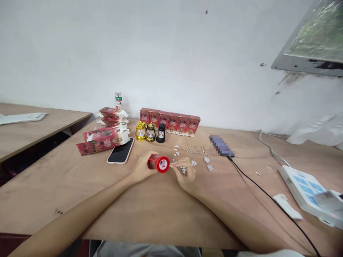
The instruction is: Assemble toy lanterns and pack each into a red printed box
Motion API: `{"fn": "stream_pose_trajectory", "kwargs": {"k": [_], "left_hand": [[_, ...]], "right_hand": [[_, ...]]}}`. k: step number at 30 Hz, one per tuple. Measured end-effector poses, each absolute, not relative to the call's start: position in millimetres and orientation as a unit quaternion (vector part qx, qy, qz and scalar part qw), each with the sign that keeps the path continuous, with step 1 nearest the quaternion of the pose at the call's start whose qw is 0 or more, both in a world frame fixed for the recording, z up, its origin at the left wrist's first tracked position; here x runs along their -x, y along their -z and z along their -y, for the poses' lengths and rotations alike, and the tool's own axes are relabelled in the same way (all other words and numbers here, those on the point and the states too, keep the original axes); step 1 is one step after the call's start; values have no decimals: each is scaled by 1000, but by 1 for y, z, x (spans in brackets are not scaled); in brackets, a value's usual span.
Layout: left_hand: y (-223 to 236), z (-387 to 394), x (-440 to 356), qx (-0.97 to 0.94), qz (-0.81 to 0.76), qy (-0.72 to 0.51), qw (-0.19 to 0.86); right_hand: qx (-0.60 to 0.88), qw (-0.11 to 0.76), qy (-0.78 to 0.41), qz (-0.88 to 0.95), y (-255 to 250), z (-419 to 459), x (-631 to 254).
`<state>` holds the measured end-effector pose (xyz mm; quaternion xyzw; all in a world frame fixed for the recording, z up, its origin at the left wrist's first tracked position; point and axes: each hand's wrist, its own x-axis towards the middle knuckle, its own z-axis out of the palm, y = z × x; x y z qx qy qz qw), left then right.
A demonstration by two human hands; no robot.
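Observation:
My left hand (142, 167) is wrapped round a small red lantern (152, 161), tipped so that its round base faces me. Inside the base's red rim shows a whitish recess with dark and red bits. At the rim's right edge, my right hand (187, 175) pinches with thumb and forefinger; anything between the tips is too small to make out. Small round silvery pieces, like button cells (183, 170), lie beside the right fingers. White plastic pieces (206, 160) and thin bent wires (197, 150) are scattered beyond that hand.
Gold (140, 132), bronze (150, 133) and black lanterns (161, 134) stand before a row of red boxes (173, 123). Opened red boxes (103, 139) and a phone (121, 151) lie left. Right are a second phone (221, 145), its black cable (257, 184) and a power strip (302, 185).

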<state>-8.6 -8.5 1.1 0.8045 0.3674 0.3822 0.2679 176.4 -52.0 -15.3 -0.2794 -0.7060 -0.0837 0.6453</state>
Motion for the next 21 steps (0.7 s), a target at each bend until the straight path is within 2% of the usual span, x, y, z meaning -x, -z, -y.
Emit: {"fn": "stream_pose_trajectory", "kwargs": {"k": [8,21], "left_hand": [[2,12,3,-815,-366,-381,239],[2,11,3,-804,-361,-392,264]], "right_hand": [[296,669,51,679,20,58,-166],[313,605,106,725,13,58,-171]]}}
